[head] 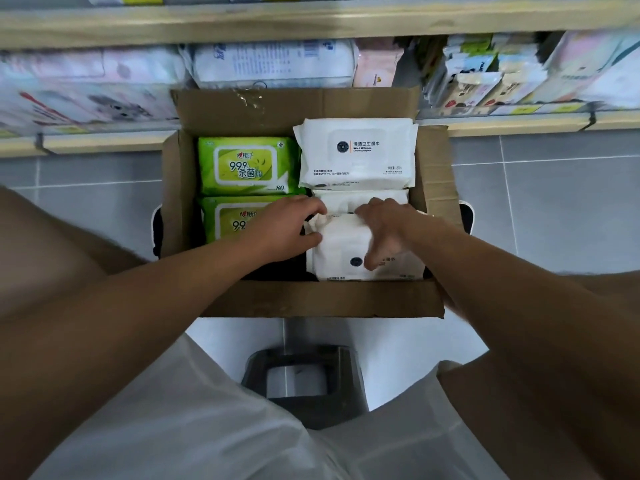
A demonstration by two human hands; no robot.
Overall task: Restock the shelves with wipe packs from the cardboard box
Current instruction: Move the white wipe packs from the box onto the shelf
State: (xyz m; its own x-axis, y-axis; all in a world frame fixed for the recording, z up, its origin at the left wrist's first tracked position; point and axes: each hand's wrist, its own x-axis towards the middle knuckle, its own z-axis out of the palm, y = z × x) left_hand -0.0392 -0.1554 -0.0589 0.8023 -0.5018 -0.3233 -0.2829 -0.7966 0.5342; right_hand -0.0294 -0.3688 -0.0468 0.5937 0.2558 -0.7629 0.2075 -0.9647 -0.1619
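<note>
An open cardboard box (322,301) stands on the floor below me. Inside on the left lie two green wipe packs (247,166), one behind the other. On the right are white wipe packs: a far one (356,152) lying flat, a middle one (349,200) mostly hidden, and a near one (343,251). My left hand (289,225) grips the near white pack at its left edge. My right hand (386,226) curls over that pack's top, thumb on its front face.
Low shelves (104,142) stocked with tissue and wipe packs run across the back, above a grey tiled floor. A grey stool (304,375) stands between my knees, just in front of the box. The box flaps (433,168) stick out to both sides.
</note>
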